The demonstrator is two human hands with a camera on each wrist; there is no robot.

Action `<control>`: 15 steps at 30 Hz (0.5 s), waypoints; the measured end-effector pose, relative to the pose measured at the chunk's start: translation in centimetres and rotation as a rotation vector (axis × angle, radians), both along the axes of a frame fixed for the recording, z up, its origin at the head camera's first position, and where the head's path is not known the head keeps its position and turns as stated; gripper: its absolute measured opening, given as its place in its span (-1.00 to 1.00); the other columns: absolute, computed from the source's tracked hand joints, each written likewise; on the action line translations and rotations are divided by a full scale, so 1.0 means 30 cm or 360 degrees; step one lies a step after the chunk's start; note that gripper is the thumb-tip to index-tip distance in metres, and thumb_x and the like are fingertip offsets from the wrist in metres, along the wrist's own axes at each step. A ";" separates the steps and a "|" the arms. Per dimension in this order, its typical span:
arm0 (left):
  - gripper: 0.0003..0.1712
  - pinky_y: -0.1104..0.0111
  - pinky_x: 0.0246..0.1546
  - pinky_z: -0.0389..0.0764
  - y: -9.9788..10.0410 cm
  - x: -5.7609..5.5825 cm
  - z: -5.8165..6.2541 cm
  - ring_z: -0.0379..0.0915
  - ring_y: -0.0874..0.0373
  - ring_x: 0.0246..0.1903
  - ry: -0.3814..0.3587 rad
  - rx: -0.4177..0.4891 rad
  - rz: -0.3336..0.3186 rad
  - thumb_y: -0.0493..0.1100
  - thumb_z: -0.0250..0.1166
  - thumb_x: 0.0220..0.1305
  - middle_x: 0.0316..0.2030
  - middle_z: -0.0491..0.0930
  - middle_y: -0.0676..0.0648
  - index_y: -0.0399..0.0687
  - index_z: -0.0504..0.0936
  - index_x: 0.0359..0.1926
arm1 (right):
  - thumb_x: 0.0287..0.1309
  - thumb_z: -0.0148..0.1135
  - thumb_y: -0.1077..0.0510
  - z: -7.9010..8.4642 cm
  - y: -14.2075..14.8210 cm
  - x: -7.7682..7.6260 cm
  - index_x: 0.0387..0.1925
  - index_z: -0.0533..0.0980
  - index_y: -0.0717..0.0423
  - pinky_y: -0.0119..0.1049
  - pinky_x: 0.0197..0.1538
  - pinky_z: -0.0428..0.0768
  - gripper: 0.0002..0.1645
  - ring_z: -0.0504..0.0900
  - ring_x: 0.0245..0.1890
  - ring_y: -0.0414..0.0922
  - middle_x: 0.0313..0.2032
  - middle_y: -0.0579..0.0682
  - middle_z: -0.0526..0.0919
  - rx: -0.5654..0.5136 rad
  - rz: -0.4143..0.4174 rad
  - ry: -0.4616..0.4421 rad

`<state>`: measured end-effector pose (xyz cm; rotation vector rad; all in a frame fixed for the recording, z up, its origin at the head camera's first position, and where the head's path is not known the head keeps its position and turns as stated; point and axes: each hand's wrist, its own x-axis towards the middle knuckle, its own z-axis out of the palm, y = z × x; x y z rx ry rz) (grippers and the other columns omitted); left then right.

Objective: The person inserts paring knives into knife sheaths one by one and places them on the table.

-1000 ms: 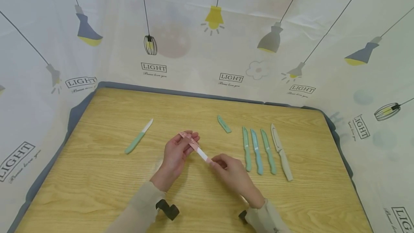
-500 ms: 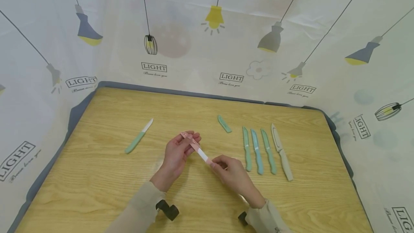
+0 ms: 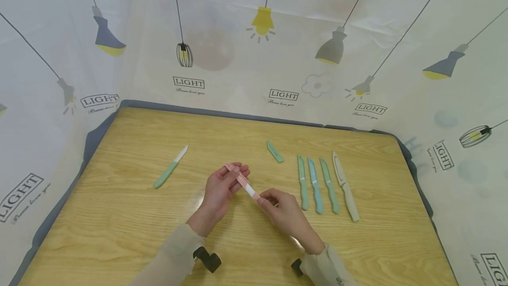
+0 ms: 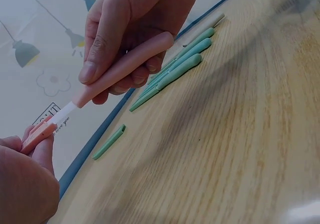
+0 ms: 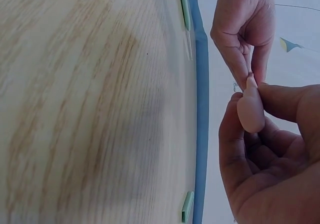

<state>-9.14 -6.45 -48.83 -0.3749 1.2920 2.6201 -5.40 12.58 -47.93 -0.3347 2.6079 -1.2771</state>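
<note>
My left hand (image 3: pixel 218 191) pinches a pink slotted blade sheath (image 4: pixel 40 136) between thumb and fingers. The pink knife (image 4: pixel 125 66) has its handle held by the thumb and fingers of my right hand (image 3: pixel 286 213). Its blade is partly inside the sheath, and a short white stretch shows between sheath and handle. Both hands hold knife and sheath above the wooden table, slanting from upper left to lower right in the head view. Looking from the right wrist, the handle's rounded end (image 5: pixel 251 115) hides most of the sheath.
On the table (image 3: pixel 131 233), an unsheathed green knife (image 3: pixel 169 170) lies left and a loose green sheath (image 3: pixel 275 152) lies behind the hands. To the right is a row of sheathed knives: green (image 3: pixel 303 184), blue (image 3: pixel 316 186), another green (image 3: pixel 330 186), and cream (image 3: pixel 346 189).
My left hand has shifted slightly rightward with the sheath, toward my right hand. Less white blade shows between sheath and handle. My right hand stays nearly in place.
</note>
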 end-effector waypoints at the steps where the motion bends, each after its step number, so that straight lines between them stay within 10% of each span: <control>1: -0.57 0.26 0.06 0.57 0.001 0.000 0.000 0.57 -0.05 0.00 0.0002 0.0002 -0.0003 -0.32 0.11 0.40 -0.04 0.62 -0.26 -0.54 0.33 0.18 | 0.31 0.15 -0.03 0.001 -0.001 -0.001 -0.20 0.64 0.05 -0.41 -0.61 0.55 -0.73 0.51 -0.58 -0.26 -0.47 -0.21 0.62 -0.0004 -0.0003 -0.0006; 15: -0.59 0.25 0.05 0.57 0.015 0.007 -0.006 0.58 -0.03 -0.01 0.0003 -0.0031 0.0002 -0.31 0.12 0.39 -0.05 0.63 -0.25 -0.53 0.36 0.15 | 0.31 0.17 0.00 -0.001 -0.004 -0.009 -0.20 0.64 0.07 -0.42 -0.61 0.55 -0.74 0.52 -0.58 -0.26 -0.46 -0.19 0.63 -0.0042 -0.0005 0.0010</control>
